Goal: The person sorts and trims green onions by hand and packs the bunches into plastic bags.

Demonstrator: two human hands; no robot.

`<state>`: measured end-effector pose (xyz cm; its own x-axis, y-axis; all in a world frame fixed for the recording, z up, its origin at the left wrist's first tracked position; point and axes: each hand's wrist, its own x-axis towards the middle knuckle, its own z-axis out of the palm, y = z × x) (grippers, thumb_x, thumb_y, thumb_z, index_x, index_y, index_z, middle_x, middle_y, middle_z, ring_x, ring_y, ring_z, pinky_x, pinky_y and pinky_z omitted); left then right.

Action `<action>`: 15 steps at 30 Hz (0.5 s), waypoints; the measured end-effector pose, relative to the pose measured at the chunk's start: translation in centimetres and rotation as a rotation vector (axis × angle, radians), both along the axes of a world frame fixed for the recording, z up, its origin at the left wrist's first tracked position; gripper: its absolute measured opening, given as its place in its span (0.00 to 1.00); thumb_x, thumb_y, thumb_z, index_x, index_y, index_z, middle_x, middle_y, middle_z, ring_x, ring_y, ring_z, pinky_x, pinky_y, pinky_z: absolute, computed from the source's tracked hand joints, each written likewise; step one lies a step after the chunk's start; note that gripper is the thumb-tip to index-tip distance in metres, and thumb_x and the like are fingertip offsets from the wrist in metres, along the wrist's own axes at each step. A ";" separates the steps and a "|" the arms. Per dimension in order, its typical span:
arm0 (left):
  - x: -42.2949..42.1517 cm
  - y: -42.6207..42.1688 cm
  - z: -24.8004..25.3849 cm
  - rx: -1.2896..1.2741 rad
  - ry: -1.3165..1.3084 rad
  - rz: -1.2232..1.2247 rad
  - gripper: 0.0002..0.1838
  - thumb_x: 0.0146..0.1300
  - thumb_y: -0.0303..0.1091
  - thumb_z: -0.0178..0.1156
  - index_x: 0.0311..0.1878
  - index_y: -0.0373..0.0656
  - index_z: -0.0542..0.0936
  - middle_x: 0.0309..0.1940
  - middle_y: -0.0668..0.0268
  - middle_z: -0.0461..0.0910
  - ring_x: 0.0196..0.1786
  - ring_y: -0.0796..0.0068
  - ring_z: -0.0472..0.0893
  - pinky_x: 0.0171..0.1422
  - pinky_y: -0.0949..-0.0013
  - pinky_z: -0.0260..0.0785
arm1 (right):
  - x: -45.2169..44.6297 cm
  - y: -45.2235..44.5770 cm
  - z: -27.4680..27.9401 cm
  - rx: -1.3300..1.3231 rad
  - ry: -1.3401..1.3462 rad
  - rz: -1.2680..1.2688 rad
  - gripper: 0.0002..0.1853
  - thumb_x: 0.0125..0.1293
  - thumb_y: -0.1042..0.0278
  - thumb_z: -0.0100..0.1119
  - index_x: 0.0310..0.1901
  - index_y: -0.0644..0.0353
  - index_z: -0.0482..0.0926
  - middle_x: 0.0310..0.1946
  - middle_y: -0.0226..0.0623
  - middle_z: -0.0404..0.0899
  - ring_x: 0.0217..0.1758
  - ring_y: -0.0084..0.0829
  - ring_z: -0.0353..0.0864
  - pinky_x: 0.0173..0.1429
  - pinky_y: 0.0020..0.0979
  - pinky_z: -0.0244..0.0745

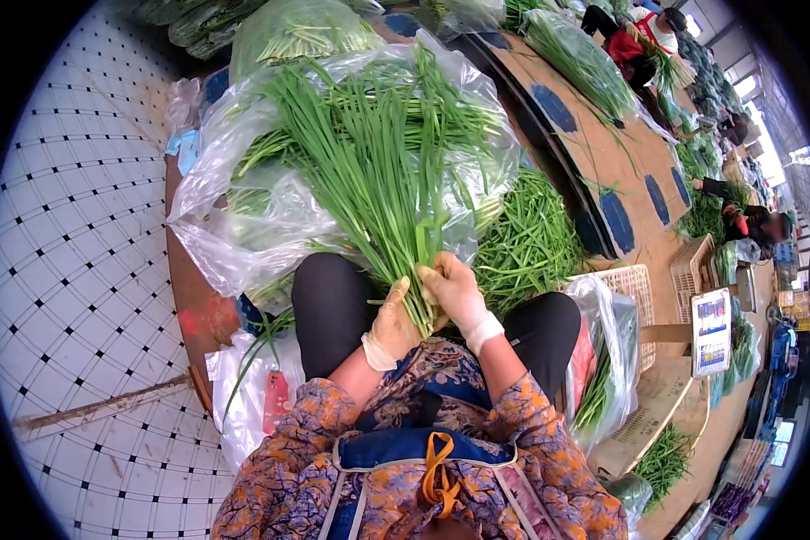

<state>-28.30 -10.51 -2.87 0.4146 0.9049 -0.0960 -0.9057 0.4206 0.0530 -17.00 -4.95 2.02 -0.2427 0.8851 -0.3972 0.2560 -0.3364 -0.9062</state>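
Note:
A large bunch of garlic chives (360,171) fans out away from me, its stem ends drawn together above my lap. My left hand (391,326), in a pale thin glove, wraps the stems low down from the left. From the right, my gloved right hand (457,290) grips the same bunch slightly higher. Beneath the leaves lies an open clear plastic bag (288,202) with more chives in it. Beside my right knee is a pile of loose chives (531,234).
Bagged greens (301,36) stand behind the open bag. A brown board (585,135) with blue patches runs along the right, near a plastic crate (634,288) and a digital scale display (712,331). A co-worker (643,40) handles greens at upper right. Tiled floor (90,225) spans the left.

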 end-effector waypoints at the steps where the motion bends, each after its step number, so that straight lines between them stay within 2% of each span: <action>1: 0.4 0.2 -0.2 -0.115 0.083 0.015 0.18 0.67 0.42 0.44 0.53 0.42 0.71 0.45 0.63 0.76 0.47 0.65 0.76 0.54 0.56 0.69 | 0.3 -0.8 0.2 0.083 -0.026 -0.013 0.08 0.61 0.67 0.57 0.36 0.63 0.74 0.19 0.28 0.72 0.20 0.18 0.69 0.23 0.22 0.65; 2: 0.6 0.3 -0.6 -0.231 0.165 0.028 0.17 0.68 0.41 0.44 0.53 0.42 0.71 0.45 0.64 0.76 0.46 0.66 0.76 0.54 0.59 0.69 | 0.6 -1.7 0.4 0.166 0.029 0.043 0.06 0.62 0.69 0.56 0.36 0.63 0.73 0.19 0.28 0.72 0.19 0.16 0.68 0.21 0.21 0.65; 3: 0.6 0.5 -1.7 -0.228 0.159 0.030 0.17 0.68 0.41 0.44 0.53 0.42 0.71 0.45 0.64 0.76 0.46 0.66 0.76 0.54 0.59 0.69 | 1.2 -2.8 0.6 0.295 -0.098 0.072 0.06 0.62 0.70 0.56 0.33 0.62 0.73 0.19 0.26 0.71 0.20 0.16 0.68 0.22 0.20 0.65; 5: 0.4 0.5 -3.9 -0.144 0.351 -0.018 0.18 0.69 0.41 0.44 0.54 0.40 0.71 0.45 0.64 0.77 0.44 0.68 0.77 0.53 0.65 0.70 | 2.0 -3.2 0.8 0.200 0.132 -0.013 0.06 0.63 0.71 0.56 0.30 0.62 0.71 0.19 0.27 0.71 0.20 0.17 0.68 0.24 0.21 0.65; 6: 0.4 0.6 -2.9 -0.163 0.353 -0.026 0.18 0.69 0.41 0.44 0.54 0.39 0.71 0.44 0.63 0.77 0.43 0.69 0.77 0.52 0.69 0.70 | 2.2 -3.2 1.7 0.223 0.053 0.000 0.07 0.63 0.71 0.56 0.30 0.63 0.71 0.19 0.27 0.71 0.20 0.17 0.68 0.25 0.21 0.66; 7: 0.6 0.5 -2.9 -0.167 0.352 -0.025 0.18 0.69 0.41 0.44 0.54 0.39 0.71 0.44 0.63 0.77 0.43 0.69 0.77 0.52 0.69 0.70 | 2.4 -3.0 2.4 0.244 -0.024 0.012 0.07 0.63 0.71 0.56 0.30 0.63 0.71 0.19 0.27 0.71 0.20 0.17 0.68 0.26 0.21 0.66; 8: 0.7 0.4 -3.0 -0.127 0.215 -0.046 0.18 0.69 0.41 0.44 0.53 0.38 0.71 0.44 0.62 0.77 0.43 0.70 0.77 0.51 0.69 0.70 | 2.6 -2.4 1.9 0.365 -0.214 0.086 0.07 0.62 0.72 0.56 0.30 0.63 0.70 0.19 0.28 0.72 0.20 0.17 0.68 0.26 0.21 0.67; 9: 0.8 0.3 -2.9 -0.084 0.077 -0.068 0.18 0.69 0.40 0.44 0.53 0.38 0.71 0.43 0.61 0.77 0.44 0.70 0.77 0.51 0.69 0.71 | 2.6 -2.5 1.4 0.363 -0.214 0.083 0.07 0.62 0.72 0.56 0.30 0.63 0.70 0.19 0.28 0.72 0.20 0.17 0.68 0.26 0.21 0.67; 11: 1.3 0.9 -2.7 -0.109 0.083 -0.045 0.16 0.68 0.37 0.45 0.53 0.38 0.71 0.42 0.61 0.77 0.43 0.70 0.77 0.51 0.68 0.71 | 2.3 -2.2 0.2 0.198 -0.066 0.087 0.06 0.62 0.73 0.56 0.30 0.64 0.70 0.19 0.28 0.71 0.21 0.16 0.68 0.26 0.21 0.67; 12: 1.4 1.0 -1.1 -0.251 0.242 0.008 0.13 0.66 0.36 0.49 0.48 0.39 0.73 0.38 0.64 0.78 0.38 0.72 0.78 0.43 0.70 0.72 | 2.3 -2.6 -0.5 0.197 0.045 0.061 0.06 0.62 0.73 0.56 0.31 0.64 0.71 0.19 0.28 0.71 0.22 0.15 0.68 0.26 0.21 0.67; 13: 1.4 1.1 0.0 -0.397 0.400 0.062 0.11 0.64 0.36 0.52 0.44 0.40 0.76 0.34 0.66 0.79 0.33 0.74 0.79 0.34 0.72 0.73 | 2.5 -3.1 -1.1 0.195 0.043 0.066 0.06 0.62 0.73 0.56 0.31 0.64 0.71 0.19 0.28 0.71 0.22 0.15 0.68 0.26 0.21 0.67; 15: 1.0 1.2 -0.2 -0.357 0.371 0.020 0.08 0.62 0.32 0.54 0.41 0.40 0.76 0.32 0.66 0.78 0.33 0.74 0.79 0.34 0.71 0.74 | 2.4 -3.8 -1.1 0.263 -0.018 0.148 0.04 0.64 0.74 0.53 0.37 0.64 0.73 0.22 0.27 0.74 0.24 0.14 0.69 0.29 0.18 0.67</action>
